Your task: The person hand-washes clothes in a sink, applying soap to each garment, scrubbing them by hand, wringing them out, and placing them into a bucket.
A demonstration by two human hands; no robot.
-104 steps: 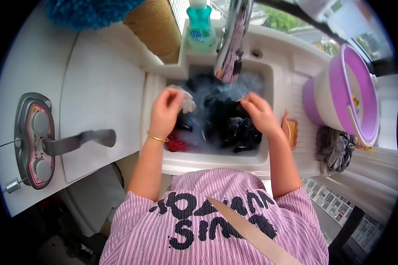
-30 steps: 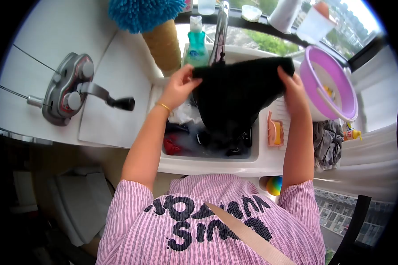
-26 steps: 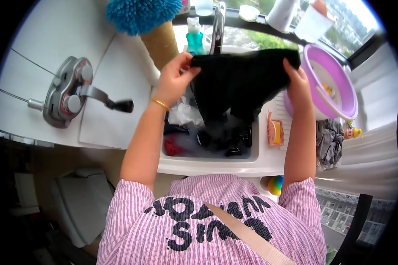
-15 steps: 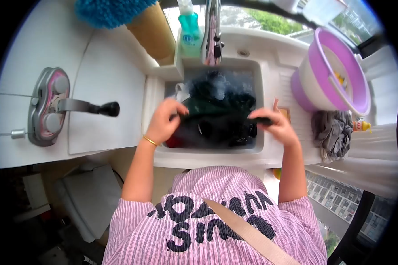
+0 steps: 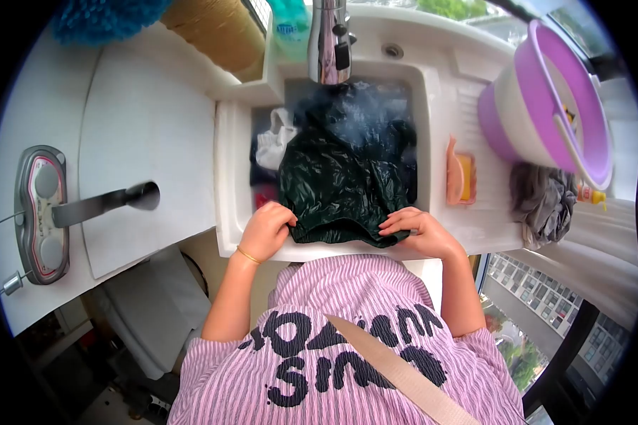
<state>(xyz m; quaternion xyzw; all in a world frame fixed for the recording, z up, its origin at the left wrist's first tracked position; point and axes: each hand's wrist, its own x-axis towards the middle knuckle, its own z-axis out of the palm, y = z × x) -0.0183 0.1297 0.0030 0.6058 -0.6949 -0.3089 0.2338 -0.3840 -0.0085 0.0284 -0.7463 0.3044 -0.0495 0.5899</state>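
A wet dark green garment (image 5: 340, 177) is spread in the water of the white sink (image 5: 319, 250), its waistband lying along the front rim. My left hand (image 5: 268, 230) pinches the left end of that waistband. At its right end, my right hand (image 5: 418, 232) has its fingers closed on the cloth. A white cloth (image 5: 275, 142) floats at the left of the basin, with a bit of red cloth (image 5: 264, 196) below it. The chrome faucet (image 5: 329, 46) hangs over the back of the basin.
On the right ledge are a soap bar in a pink dish (image 5: 462, 177), a purple and white bucket (image 5: 507, 120) and a crumpled grey cloth (image 5: 543, 205). A green soap bottle (image 5: 289, 32) stands behind the basin. A metal crank device (image 5: 46, 212) is at the left.
Both hands have come down and toward me, bringing the dark garment from a raised, stretched hold onto the water and front rim. The view has tilted lower.
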